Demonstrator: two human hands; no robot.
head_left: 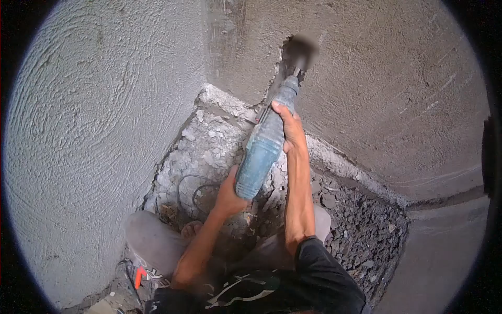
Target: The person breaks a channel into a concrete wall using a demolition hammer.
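Note:
A dusty blue-green rotary hammer (260, 157) points up and away toward the right-hand wall (376, 94). Its bit (298, 69) reaches a dark, rough-edged hole (302, 49) in that wall; the tip is lost in a dark blur. My right hand (291, 126) is wrapped around the front of the tool's body, thumb on top. At the rear end, my left hand (230, 196) grips the handle from the left side, with its fingers mostly hidden behind the housing.
White broken plaster (209, 144) covers the corner floor, with a thin cable (180, 186) looping over it. Grey rubble (366, 230) lies along the right wall's base. A textured plaster wall (104, 104) rises at left. An orange object (140, 276) lies near my bent leg (151, 235).

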